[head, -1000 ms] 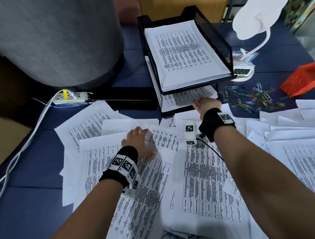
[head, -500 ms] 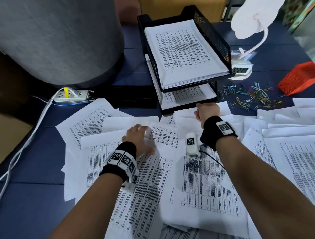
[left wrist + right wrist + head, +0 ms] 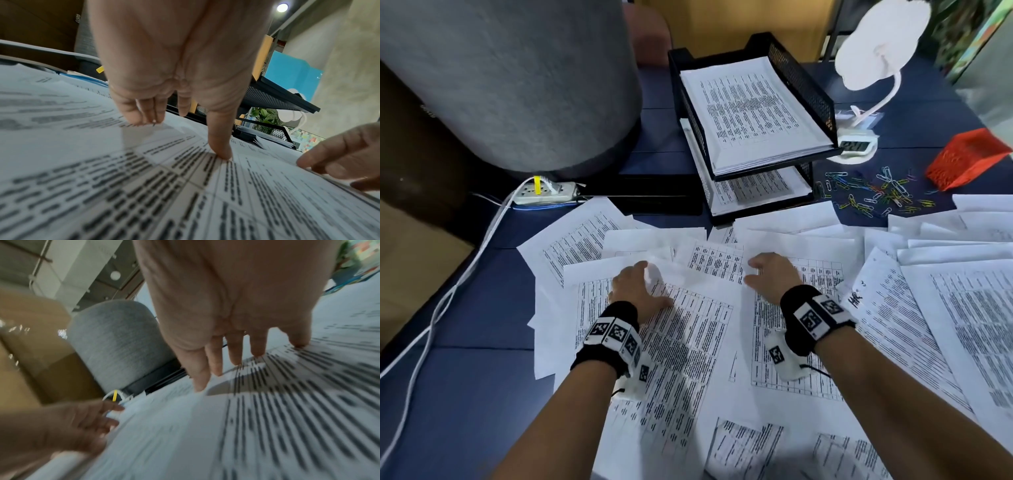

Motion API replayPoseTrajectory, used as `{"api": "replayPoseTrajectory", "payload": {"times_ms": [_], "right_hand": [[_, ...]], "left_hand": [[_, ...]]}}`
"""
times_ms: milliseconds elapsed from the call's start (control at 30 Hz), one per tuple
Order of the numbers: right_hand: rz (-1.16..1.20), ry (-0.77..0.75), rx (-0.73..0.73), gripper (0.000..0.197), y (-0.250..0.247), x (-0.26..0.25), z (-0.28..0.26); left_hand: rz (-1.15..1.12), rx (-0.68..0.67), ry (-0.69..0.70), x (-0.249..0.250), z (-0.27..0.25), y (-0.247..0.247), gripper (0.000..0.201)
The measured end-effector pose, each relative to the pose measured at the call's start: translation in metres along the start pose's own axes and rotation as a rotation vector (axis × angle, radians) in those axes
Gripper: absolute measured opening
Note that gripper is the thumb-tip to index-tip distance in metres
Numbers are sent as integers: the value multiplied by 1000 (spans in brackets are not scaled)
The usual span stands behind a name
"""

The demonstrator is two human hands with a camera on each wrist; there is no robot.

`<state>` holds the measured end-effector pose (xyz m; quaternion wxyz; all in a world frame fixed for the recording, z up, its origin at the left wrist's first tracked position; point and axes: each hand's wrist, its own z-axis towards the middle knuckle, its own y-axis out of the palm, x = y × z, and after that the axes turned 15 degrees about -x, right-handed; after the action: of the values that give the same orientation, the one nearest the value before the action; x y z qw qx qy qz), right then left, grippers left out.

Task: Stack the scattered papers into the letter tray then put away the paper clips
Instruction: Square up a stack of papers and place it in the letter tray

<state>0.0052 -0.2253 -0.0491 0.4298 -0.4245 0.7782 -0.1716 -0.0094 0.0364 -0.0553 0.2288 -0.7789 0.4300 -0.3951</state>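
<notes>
Printed white papers (image 3: pixel 688 342) lie scattered over the near half of the blue desk. My left hand (image 3: pixel 635 289) rests on one sheet with straight fingers, its thumb (image 3: pixel 220 146) pressing the print. My right hand (image 3: pixel 770 274) lies flat on a neighbouring sheet (image 3: pixel 287 402), fingertips touching the paper. Neither hand holds anything. The black mesh two-tier letter tray (image 3: pixel 804 82) stands beyond the hands with stacked papers on both tiers. Coloured paper clips (image 3: pixel 873 195) are strewn on the desk to its right.
A red mesh box (image 3: pixel 969 157) lies tipped over at the far right beside the clips. A white desk lamp (image 3: pixel 873 54) with a clock base stands behind them. A grey cylinder (image 3: pixel 510 78) and a power strip (image 3: pixel 544 193) with white cables occupy the left.
My right hand has pulled back from the lower tier of the tray and come down onto the papers near the left hand. The left hand has stayed on its sheet.
</notes>
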Motion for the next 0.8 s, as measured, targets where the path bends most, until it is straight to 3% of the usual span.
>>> {"api": "replayPoseTrajectory", "payload": {"times_ms": [167,367,533,633,800], "right_hand": [[-315,-53,-155,63,18,-3,-18],[-313,-59,-226,56,26,-9,-24],[-309,-71,-236,63,28,-8,-25],[-318,-51,-244,70,28,-9,-24],[-333,3,-195,69,22,-23,-20]], "left_hand": [[-96,-34,64,1,-4,-1,105],[4,-31,50,-5,-9,5,109],[42,-51,59,-11,-5,-4,111],[-65,-106,109,-5,-1,-8,111],[-290,-117,209,7,0,-8,92]]}}
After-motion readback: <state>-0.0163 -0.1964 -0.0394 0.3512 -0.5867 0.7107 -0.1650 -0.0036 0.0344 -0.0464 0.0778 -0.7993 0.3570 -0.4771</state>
